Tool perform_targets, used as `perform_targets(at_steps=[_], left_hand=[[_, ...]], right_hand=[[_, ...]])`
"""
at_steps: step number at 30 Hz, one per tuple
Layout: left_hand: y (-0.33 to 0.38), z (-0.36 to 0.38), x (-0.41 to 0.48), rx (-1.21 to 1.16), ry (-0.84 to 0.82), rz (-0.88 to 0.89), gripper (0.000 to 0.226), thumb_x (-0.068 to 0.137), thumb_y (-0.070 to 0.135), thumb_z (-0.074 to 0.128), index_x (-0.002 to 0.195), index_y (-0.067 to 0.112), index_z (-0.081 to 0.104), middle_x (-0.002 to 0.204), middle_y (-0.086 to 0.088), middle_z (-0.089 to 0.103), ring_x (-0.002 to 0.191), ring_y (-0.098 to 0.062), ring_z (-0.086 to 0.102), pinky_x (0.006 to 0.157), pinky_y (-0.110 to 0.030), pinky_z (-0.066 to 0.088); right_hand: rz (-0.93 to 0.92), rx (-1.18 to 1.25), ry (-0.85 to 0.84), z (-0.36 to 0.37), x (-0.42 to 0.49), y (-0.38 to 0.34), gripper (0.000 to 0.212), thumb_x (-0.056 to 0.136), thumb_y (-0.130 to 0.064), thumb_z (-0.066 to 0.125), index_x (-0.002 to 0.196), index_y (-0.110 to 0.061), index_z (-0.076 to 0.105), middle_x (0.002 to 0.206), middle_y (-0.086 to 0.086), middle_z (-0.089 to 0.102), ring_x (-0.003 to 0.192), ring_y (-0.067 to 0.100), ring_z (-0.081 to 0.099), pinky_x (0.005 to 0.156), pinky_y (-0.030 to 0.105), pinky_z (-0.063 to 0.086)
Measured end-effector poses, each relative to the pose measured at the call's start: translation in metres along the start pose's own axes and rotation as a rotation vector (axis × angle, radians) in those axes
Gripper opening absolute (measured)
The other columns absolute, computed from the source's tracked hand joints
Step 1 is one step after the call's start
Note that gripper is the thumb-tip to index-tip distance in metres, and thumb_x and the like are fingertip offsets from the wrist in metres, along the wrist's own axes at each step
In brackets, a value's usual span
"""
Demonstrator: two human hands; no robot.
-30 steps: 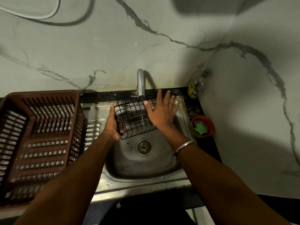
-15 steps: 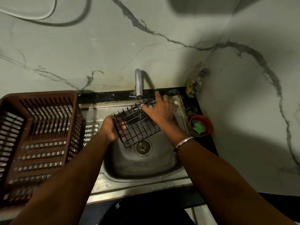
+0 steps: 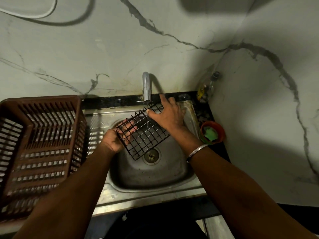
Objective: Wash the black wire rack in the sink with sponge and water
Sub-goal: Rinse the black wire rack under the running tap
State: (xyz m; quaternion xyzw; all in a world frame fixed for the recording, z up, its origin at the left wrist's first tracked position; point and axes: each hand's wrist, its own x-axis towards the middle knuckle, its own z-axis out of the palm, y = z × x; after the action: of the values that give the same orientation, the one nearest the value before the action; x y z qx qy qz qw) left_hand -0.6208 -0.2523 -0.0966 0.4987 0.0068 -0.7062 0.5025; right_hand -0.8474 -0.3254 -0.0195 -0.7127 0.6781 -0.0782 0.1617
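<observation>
- The black wire rack (image 3: 145,133) is over the steel sink (image 3: 155,178), tilted, with its low corner just above the round drain (image 3: 151,156).
- It's a flat grid of thin dark wire in square cells, with a row of short prongs standing up along the far edge.
- The left hand (image 3: 114,139) grips the rack's left edge, and its fingers (image 3: 128,131) are curled underneath and show through the mesh.
- The right hand (image 3: 168,116) lies palm-down on the rack's far right corner, thumb and forefinger stretched out straight.
- Its other fingers bend over the far rim, but I cannot tell whether they hook the wire.
- A thin metal bangle (image 3: 197,150) sits on that wrist.
- The curved chrome tap (image 3: 146,87) drops a thin stream of water (image 3: 148,120) straight onto the grid, just beside the right thumb.
- The sink bowl is dull, scuffed steel with rounded corners and a ribbed drainboard on its left.
- A brown slatted plastic basket (image 3: 39,144) stands on that drainboard.
- On the right, an orange round bowl (image 3: 221,133) on the black counter holds the green sponge (image 3: 209,133), well apart from both hands.
- A clear bottle (image 3: 206,88) is tucked in the corner against the pale, grey-veined marble wall (image 3: 103,49).
</observation>
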Motion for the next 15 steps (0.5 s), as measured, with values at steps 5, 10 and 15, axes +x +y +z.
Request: perform_targets(at_steps=[5, 10, 15], left_hand=[[0.001, 0.012, 0.002, -0.018, 0.038, 0.033, 0.038, 0.111, 0.018, 0.037, 0.123, 0.013, 0.073, 0.113, -0.008, 0.081, 0.093, -0.027, 0.081, 0.052, -0.023, 0.058], [0.002, 0.013, 0.011, -0.003, 0.1, 0.02, 0.042, 0.111, 0.02, 0.037, 0.128, 0.005, 0.072, 0.107, -0.012, 0.08, 0.089, -0.023, 0.078, 0.08, -0.031, 0.064], [0.005, 0.009, 0.007, -0.024, 0.106, 0.007, 0.043, 0.11, 0.015, 0.032, 0.125, 0.014, 0.072, 0.107, -0.01, 0.081, 0.079, -0.02, 0.079, 0.056, -0.024, 0.06]], right_hand=[[-0.06, -0.077, 0.088, 0.011, -0.014, -0.009, 0.09, 0.099, -0.076, 0.032, 0.168, -0.025, 0.006, 0.175, 0.019, 0.004, 0.16, 0.042, 0.004, 0.125, 0.067, 0.008], [-0.46, -0.195, 0.03, 0.04, -0.048, -0.031, 0.082, 0.105, -0.068, 0.019, 0.168, -0.019, -0.002, 0.174, 0.017, -0.011, 0.16, 0.033, -0.016, 0.127, 0.061, -0.006], [-0.246, -0.12, 0.021, 0.043, -0.036, -0.017, 0.083, 0.105, -0.066, 0.015, 0.167, -0.017, -0.009, 0.172, 0.019, -0.02, 0.159, 0.035, -0.022, 0.129, 0.056, -0.007]])
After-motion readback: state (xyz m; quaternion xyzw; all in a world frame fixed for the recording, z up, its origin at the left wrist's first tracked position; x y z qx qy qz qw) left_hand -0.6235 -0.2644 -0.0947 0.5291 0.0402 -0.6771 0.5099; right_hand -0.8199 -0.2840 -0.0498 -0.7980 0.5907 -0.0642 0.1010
